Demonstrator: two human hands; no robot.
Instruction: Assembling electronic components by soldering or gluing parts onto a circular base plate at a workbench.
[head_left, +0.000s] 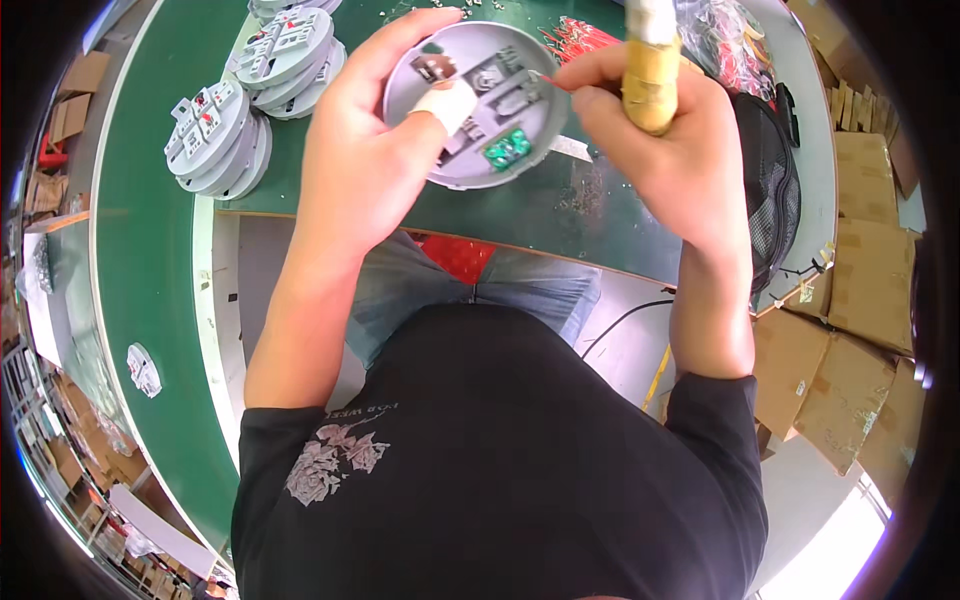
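Observation:
My left hand (365,150) grips a round, shallow grey plastic housing (555,115) by its left side, its thumb, wrapped in white, reaching inside. The open side of the housing faces up, tilted toward me. Inside sit a small green circuit board (507,149) and moulded slots, blurred by motion. At the right rim, my right hand (665,150) is closed, thumb and forefinger pinching a thin red wire (544,78). A yellow-wrapped handle (650,90) with a white upper part overlaps that hand; whether the hand holds it I cannot tell.
Stacks of round grey housings (208,140) stand at the left on the green table (150,270). Behind the hands lie red wires (578,40) and clear plastic bags (725,40). A black mesh bag (770,180) and cardboard boxes (870,265) are at the right.

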